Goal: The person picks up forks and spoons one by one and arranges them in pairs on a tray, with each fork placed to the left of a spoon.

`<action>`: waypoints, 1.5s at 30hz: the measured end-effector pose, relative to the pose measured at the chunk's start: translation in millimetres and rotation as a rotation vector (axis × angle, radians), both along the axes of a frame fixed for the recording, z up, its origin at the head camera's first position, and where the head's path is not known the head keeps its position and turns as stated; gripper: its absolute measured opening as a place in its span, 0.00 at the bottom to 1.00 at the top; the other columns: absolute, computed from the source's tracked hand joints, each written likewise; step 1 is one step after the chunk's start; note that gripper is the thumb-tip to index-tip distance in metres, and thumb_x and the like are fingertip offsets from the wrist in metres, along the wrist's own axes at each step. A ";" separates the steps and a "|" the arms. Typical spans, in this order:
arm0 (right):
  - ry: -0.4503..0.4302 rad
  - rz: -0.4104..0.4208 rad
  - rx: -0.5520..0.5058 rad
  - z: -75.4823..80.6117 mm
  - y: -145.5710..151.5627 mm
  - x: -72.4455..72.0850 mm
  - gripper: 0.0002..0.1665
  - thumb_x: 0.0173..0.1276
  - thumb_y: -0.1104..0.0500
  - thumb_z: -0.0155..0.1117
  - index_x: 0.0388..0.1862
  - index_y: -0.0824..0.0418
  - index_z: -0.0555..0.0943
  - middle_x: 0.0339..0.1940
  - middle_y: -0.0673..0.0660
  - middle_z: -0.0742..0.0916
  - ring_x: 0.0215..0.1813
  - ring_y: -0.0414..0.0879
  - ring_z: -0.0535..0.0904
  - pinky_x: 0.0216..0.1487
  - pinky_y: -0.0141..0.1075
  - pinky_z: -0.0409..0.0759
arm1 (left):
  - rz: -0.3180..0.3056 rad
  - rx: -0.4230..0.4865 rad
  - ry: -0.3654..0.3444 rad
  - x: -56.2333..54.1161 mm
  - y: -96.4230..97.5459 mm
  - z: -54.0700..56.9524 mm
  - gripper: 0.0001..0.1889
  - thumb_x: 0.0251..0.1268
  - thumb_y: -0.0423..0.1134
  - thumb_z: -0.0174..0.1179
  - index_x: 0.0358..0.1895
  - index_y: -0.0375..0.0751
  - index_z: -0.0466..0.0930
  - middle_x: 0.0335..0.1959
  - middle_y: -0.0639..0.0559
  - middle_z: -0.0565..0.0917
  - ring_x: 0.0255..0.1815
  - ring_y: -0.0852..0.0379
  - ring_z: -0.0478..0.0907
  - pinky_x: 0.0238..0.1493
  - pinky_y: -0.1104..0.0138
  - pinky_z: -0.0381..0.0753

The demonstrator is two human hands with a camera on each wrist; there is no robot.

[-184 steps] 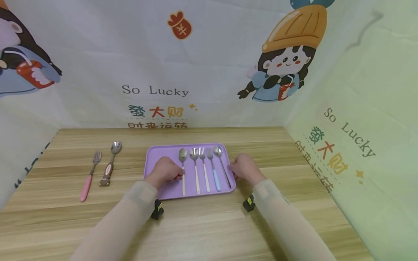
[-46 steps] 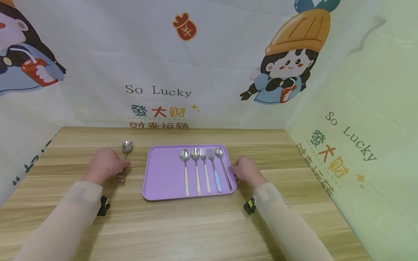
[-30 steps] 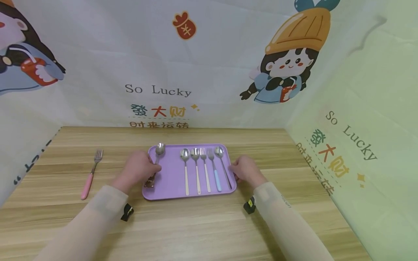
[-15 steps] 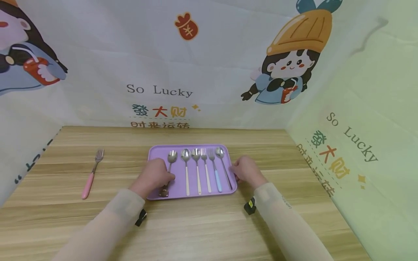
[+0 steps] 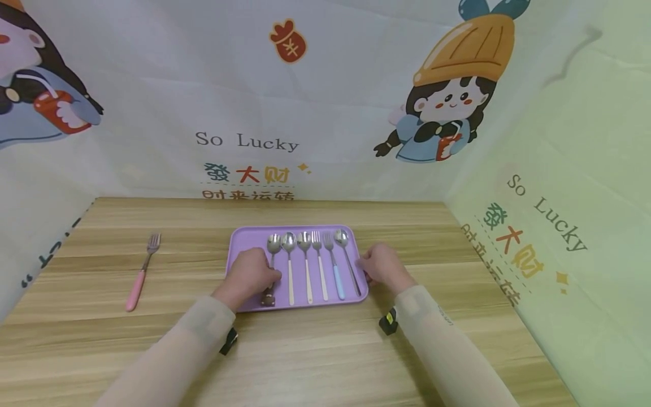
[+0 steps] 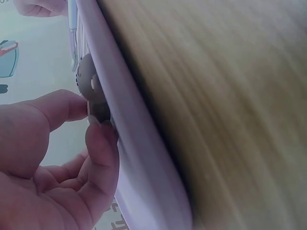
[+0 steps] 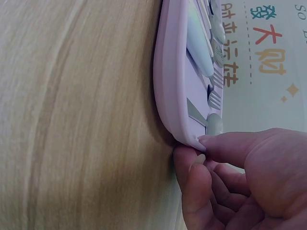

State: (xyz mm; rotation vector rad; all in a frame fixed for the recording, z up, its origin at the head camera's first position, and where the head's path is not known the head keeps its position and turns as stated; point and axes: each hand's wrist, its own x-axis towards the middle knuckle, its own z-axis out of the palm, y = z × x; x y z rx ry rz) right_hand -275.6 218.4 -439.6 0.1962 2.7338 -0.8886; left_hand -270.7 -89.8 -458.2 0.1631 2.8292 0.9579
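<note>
My left hand (image 5: 249, 275) pinches the brown handle of a spoon (image 5: 274, 243) over the left part of the purple tray (image 5: 244, 237). In the left wrist view, thumb and fingers grip the handle near its bear-shaped end (image 6: 88, 79), close above the tray's rim. The spoon lies nearly parallel to a white-handled spoon (image 5: 289, 242) on its right. My right hand (image 5: 385, 265) holds the tray's right edge; the right wrist view shows the thumb on top of the rim (image 7: 168, 91) and a finger below it.
Further right on the tray lie another light-handled spoon (image 5: 304, 242), a white-handled fork (image 5: 317, 242), a blue-handled fork (image 5: 334, 271) and a metal spoon (image 5: 342, 237). A pink-handled fork (image 5: 136, 289) rests on the wooden table at left. A printed cloth (image 5: 335, 113) hangs behind.
The left hand let go of the white-handled spoon, took the brown-handled spoon from the table at left and carried it right onto the tray. The right hand stayed at the tray's edge.
</note>
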 end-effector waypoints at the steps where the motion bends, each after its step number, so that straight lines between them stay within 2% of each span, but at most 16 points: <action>1: -0.001 -0.001 0.001 0.2 -0.2 0.0 0.13 0.82 0.57 0.66 0.45 0.67 0.89 0.32 0.59 0.90 0.31 0.47 0.86 0.32 0.34 0.86 | 0.002 -0.002 0.002 -5.3 -1.4 -7.8 0.18 0.61 0.38 0.69 0.17 0.47 0.72 0.14 0.54 0.77 0.18 0.56 0.76 0.26 0.66 0.75; 5: 0.000 -0.001 0.008 0.4 -0.4 0.3 0.13 0.82 0.57 0.66 0.44 0.67 0.89 0.31 0.59 0.90 0.30 0.47 0.86 0.32 0.33 0.86 | 0.001 -0.006 -0.001 -26.5 -8.5 -39.0 0.18 0.61 0.42 0.70 0.16 0.49 0.75 0.14 0.55 0.79 0.17 0.57 0.78 0.25 0.65 0.77; 9: 0.004 0.003 0.014 0.4 -0.3 0.5 0.13 0.82 0.57 0.66 0.44 0.67 0.89 0.30 0.58 0.90 0.30 0.46 0.86 0.31 0.33 0.85 | 0.000 0.001 -0.020 -32.4 -11.0 -47.9 0.18 0.61 0.42 0.71 0.16 0.47 0.77 0.14 0.53 0.81 0.18 0.56 0.79 0.25 0.64 0.80; 13: 0.004 0.000 0.012 0.8 0.0 0.6 0.13 0.82 0.57 0.66 0.44 0.67 0.89 0.31 0.58 0.90 0.30 0.46 0.86 0.31 0.33 0.85 | 0.009 -0.007 -0.044 -31.3 -8.5 -46.0 0.17 0.61 0.43 0.71 0.17 0.47 0.77 0.15 0.54 0.81 0.18 0.57 0.79 0.26 0.64 0.81; 22: 0.008 -0.002 0.012 0.3 -0.2 0.5 0.13 0.81 0.57 0.66 0.42 0.66 0.89 0.30 0.58 0.90 0.30 0.47 0.86 0.31 0.33 0.85 | 0.018 -0.018 -0.041 -28.9 -6.4 -43.9 0.19 0.62 0.43 0.72 0.16 0.48 0.75 0.14 0.55 0.79 0.17 0.58 0.76 0.25 0.65 0.79; 29: 0.038 0.027 0.011 -0.6 0.2 1.8 0.15 0.81 0.58 0.66 0.36 0.67 0.89 0.28 0.58 0.91 0.27 0.45 0.86 0.30 0.34 0.87 | 0.022 -0.006 -0.088 -29.1 -9.2 -42.6 0.20 0.66 0.47 0.72 0.17 0.47 0.78 0.15 0.54 0.81 0.17 0.58 0.77 0.25 0.65 0.79; 34: 0.034 0.022 -0.002 -0.3 -0.2 1.5 0.14 0.81 0.58 0.66 0.37 0.67 0.89 0.29 0.58 0.91 0.28 0.45 0.86 0.31 0.34 0.87 | 0.015 0.005 -0.061 -29.7 -15.3 -44.9 0.21 0.69 0.51 0.70 0.22 0.45 0.78 0.19 0.53 0.82 0.19 0.57 0.77 0.23 0.64 0.77; 36: 0.035 0.023 0.001 -0.4 -0.1 1.6 0.14 0.81 0.58 0.66 0.38 0.67 0.89 0.29 0.59 0.91 0.29 0.46 0.86 0.31 0.34 0.87 | 0.019 0.012 -0.060 -21.3 -15.5 -31.1 0.19 0.71 0.50 0.68 0.27 0.42 0.78 0.23 0.50 0.83 0.23 0.55 0.78 0.25 0.63 0.78; 41: 0.035 0.022 0.014 -0.5 -0.2 1.9 0.14 0.81 0.58 0.66 0.37 0.66 0.89 0.29 0.58 0.91 0.28 0.46 0.86 0.31 0.34 0.87 | 0.059 0.036 -0.081 4.9 -15.3 12.4 0.17 0.75 0.49 0.65 0.38 0.36 0.78 0.32 0.43 0.83 0.31 0.50 0.80 0.30 0.61 0.81; 45: 0.031 0.022 0.015 0.6 -0.8 2.3 0.14 0.81 0.58 0.66 0.37 0.66 0.89 0.29 0.58 0.91 0.28 0.46 0.86 0.31 0.34 0.87 | 0.081 0.027 -0.080 13.3 -23.8 25.1 0.17 0.78 0.47 0.62 0.39 0.35 0.77 0.32 0.43 0.82 0.32 0.49 0.80 0.30 0.62 0.80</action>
